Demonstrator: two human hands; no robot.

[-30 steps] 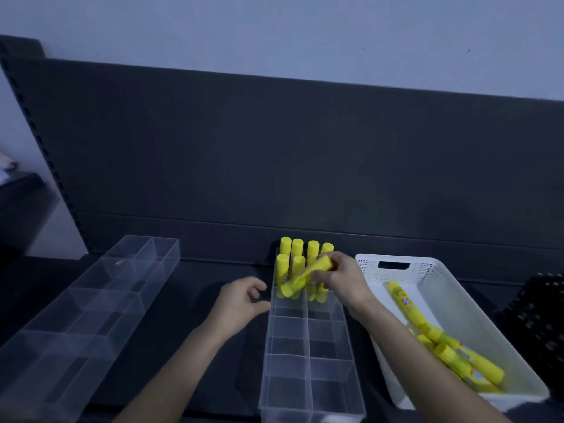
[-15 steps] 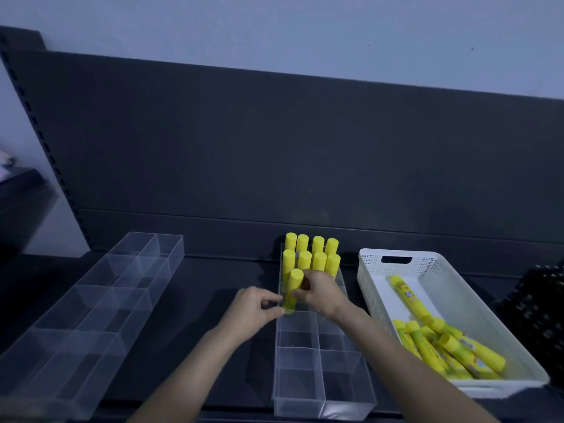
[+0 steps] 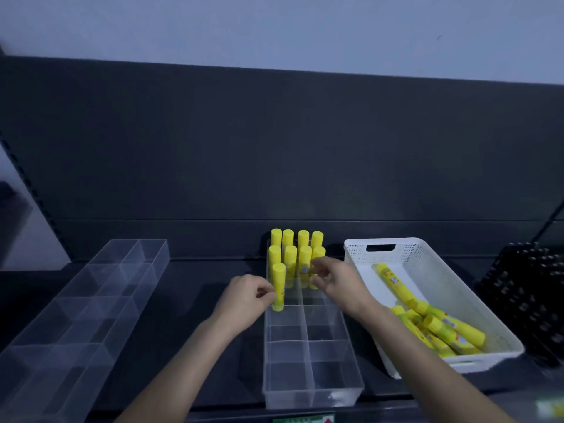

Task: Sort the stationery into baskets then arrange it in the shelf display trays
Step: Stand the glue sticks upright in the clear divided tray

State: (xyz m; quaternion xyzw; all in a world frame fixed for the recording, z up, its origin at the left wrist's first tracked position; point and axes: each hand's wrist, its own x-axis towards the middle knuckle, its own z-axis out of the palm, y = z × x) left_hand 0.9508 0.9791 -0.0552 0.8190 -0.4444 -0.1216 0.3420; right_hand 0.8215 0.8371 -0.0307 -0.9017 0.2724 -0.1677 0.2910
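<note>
A clear divided display tray (image 3: 311, 389) sits on the dark shelf in the middle. Several yellow glue sticks (image 3: 297, 248) stand upright in its far compartments. One more glue stick (image 3: 279, 285) stands at the front left of that group. My left hand (image 3: 247, 297) rests against the tray's left wall, its fingertips pinched at this stick. My right hand (image 3: 335, 280) hovers over the tray just right of the sticks, fingers apart and holding nothing. A white perforated basket (image 3: 427, 257) to the right holds several glue sticks (image 3: 439, 328) lying flat.
A second clear divided tray (image 3: 100, 288) lies at an angle on the left of the shelf. A black mesh basket (image 3: 528, 294) stands at the far right. The dark shelf back panel (image 3: 274, 148) rises close behind the trays.
My right hand stood the glue stick upright at the front left of the group, then let go and drew back to the right. My left hand closed in on that stick.
</note>
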